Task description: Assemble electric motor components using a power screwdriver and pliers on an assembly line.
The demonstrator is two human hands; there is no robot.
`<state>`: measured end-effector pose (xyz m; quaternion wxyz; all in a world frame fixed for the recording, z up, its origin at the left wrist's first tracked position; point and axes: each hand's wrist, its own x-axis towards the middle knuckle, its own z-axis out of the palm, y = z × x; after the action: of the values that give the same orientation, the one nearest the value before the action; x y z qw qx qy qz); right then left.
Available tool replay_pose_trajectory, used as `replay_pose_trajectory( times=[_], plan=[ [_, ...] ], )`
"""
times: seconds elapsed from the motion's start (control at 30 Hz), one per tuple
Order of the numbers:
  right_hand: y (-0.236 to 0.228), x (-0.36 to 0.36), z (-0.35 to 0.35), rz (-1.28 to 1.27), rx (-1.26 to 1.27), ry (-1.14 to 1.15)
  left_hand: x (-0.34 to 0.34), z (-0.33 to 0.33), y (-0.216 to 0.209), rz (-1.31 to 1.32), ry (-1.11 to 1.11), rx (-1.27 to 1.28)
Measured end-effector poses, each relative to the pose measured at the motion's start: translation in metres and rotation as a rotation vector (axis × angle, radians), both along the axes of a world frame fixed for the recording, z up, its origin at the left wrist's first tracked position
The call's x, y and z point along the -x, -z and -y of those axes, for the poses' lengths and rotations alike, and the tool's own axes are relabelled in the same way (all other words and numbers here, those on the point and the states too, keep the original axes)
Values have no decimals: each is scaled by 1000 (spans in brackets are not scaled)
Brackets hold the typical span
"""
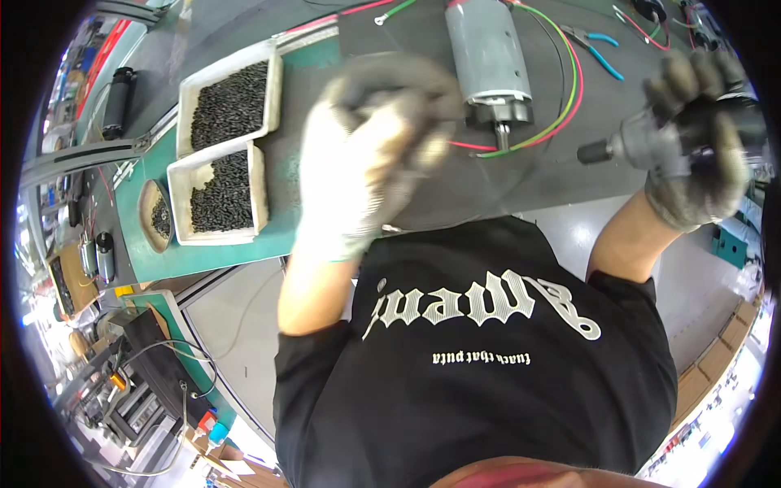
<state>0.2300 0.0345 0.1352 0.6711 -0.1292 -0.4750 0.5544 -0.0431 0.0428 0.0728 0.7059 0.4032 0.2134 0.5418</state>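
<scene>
My left hand, in a pale work glove, is closed round a dark, round part. Motion blurs it, so its exact kind does not show. At the right my right hand, gloved too, grips a power driver whose black socket tip points left. Between the hands a grey cylindrical motor lies on the dark mat, its shaft toward me. Green-yellow, red and black wires curve along its right side. The left hand and its part are just left of the motor, apart from it.
Two white bins of small black screws stand on the left of the bench, with a small tray beside them. Blue-handled pliers lie beyond the motor's right side. A black cylinder stands far left. Teal boxes are at the right.
</scene>
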Motion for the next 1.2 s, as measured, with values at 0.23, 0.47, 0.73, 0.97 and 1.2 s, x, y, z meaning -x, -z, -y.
replay_pose_trajectory(
  times=[0.23, 0.47, 0.73, 0.97, 1.2],
  plan=[
    [-5, 36, 12, 5, 2, -15, -48, 17, 8, 368, 214, 244],
    [5, 34, 18, -58, -13, -180, -56, 38, -2, 27, -27, 181],
    [23, 17, 21, -151, 12, -381, -44, 44, 41, 334, 537, 580],
    [38, 17, 9, -169, 44, -410, -75, 45, 67, 359, 212, 799],
    [68, -16, -1, -108, 75, -198, -85, 43, 77, 801, 114, 1080]
  ],
)
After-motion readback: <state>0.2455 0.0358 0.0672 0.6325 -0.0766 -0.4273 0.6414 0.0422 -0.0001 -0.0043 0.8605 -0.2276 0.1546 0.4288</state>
